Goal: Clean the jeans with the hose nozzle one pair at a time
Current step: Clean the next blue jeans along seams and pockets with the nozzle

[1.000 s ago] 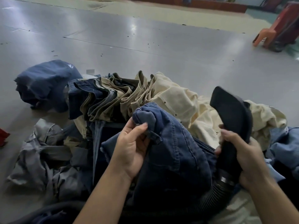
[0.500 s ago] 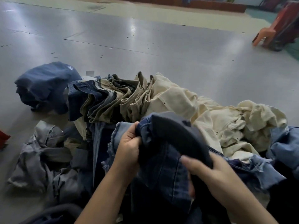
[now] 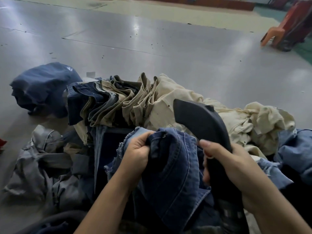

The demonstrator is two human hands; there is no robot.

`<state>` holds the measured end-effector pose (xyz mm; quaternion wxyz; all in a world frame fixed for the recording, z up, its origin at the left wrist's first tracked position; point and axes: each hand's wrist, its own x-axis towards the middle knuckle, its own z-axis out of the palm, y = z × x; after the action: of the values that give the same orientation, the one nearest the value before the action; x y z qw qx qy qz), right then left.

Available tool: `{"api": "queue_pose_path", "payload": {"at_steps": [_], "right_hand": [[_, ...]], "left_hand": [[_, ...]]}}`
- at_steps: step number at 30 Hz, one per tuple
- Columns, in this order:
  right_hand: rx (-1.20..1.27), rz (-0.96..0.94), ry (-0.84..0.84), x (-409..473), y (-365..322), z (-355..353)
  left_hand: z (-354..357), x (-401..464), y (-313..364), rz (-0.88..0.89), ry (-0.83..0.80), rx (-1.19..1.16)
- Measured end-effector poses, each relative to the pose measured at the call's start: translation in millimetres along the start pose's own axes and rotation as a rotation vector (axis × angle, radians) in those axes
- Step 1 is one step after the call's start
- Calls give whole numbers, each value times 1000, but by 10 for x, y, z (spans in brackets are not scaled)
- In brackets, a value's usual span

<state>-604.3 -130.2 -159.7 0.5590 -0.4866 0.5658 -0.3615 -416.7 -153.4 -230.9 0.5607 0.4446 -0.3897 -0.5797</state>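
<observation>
A dark blue pair of jeans (image 3: 172, 168) is bunched up in front of me on top of the pile. My left hand (image 3: 136, 152) grips its upper edge in a fist. My right hand (image 3: 224, 159) holds the black hose nozzle (image 3: 200, 120) by its neck. The nozzle's wide flat head points up and left, above the jeans and clear of the cloth. The hose itself is mostly hidden under my right forearm.
A row of folded tan and blue jeans (image 3: 114, 102) lies behind, with cream trousers (image 3: 244, 125) to the right. Grey garments (image 3: 43, 168) lie at left, a dark blue bundle (image 3: 43, 88) farther back. An orange stool (image 3: 273, 36) stands far right on the grey floor (image 3: 168, 48).
The nozzle was pushed down into the blue jeans half a second ago; now it is lifted out, head up. My left hand keeps gripping the jeans' edge.
</observation>
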Motion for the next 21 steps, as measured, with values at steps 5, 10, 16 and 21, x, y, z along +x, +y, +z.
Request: {"api": "queue_pose_path", "payload": {"at_steps": [5, 10, 16, 21], "right_hand": [[-26, 84, -203, -168, 73, 33], [-10, 81, -54, -30, 75, 9], [15, 133, -162, -150, 106, -50], [-11, 127, -119, -128, 158, -4]], "left_hand": [[6, 64, 9, 0, 47, 24], [67, 15, -21, -26, -52, 36], [7, 46, 36, -98, -56, -86], [-25, 56, 4, -188, 101, -24]]}}
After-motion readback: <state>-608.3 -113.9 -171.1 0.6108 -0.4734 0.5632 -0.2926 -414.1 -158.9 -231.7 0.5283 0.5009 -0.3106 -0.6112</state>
